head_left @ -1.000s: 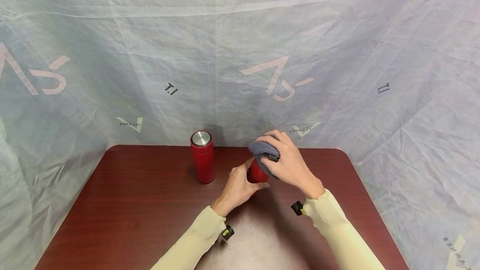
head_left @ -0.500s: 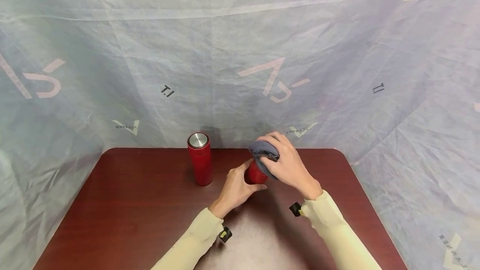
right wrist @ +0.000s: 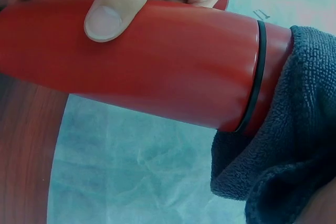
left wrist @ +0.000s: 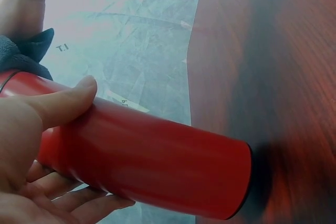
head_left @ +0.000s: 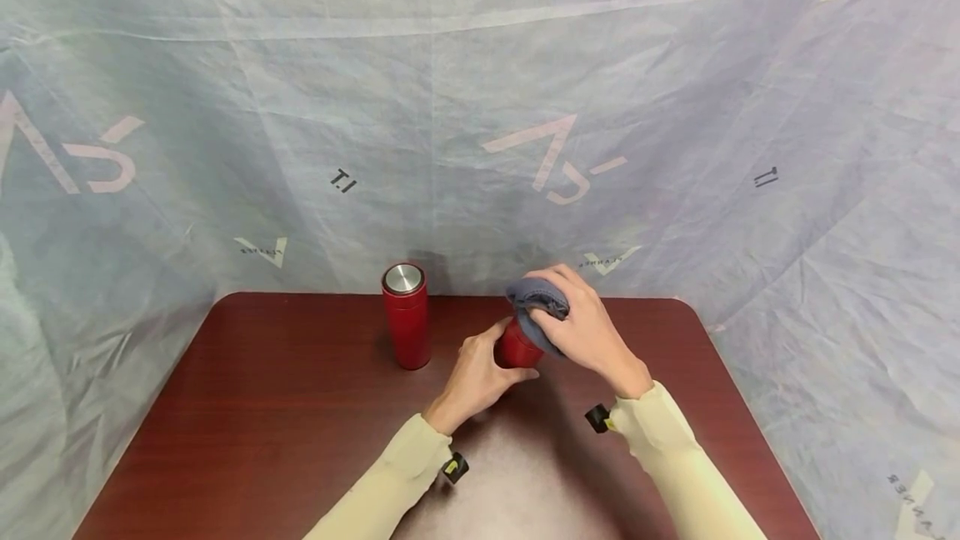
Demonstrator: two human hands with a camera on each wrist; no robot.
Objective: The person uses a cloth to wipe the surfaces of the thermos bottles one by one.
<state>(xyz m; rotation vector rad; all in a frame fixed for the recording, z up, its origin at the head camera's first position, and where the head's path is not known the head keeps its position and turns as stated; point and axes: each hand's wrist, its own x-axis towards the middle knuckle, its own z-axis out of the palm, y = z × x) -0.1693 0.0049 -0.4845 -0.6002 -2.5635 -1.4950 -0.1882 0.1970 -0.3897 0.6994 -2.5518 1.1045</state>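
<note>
In the head view, a red thermos (head_left: pixel 517 348) is gripped around its body by the left hand (head_left: pixel 472 373), thumb on the near side and fingers on the far side. A grey-blue cloth (head_left: pixel 534 292) covers its top, held bunched in the right hand (head_left: pixel 588 332). The right wrist view has the terry cloth (right wrist: pixel 310 87) wrapped against the part above the dark seam ring, hiding the lid. In the left wrist view the thermos's lower body (left wrist: pixel 178 156) shows, its base close to the tabletop; whether they touch I cannot tell.
A second red thermos (head_left: pixel 407 327) with a silver lid top stands upright to the left of the hands. The dark red wooden table (head_left: pixel 247 407) ends at a hanging, creased fabric sheet (head_left: pixel 435 132) behind and at both sides.
The right hand and cloth have shifted slightly to the right around the thermos top, baring a bit more of its red upper part. The left hand keeps its grip; the second thermos stays put.
</note>
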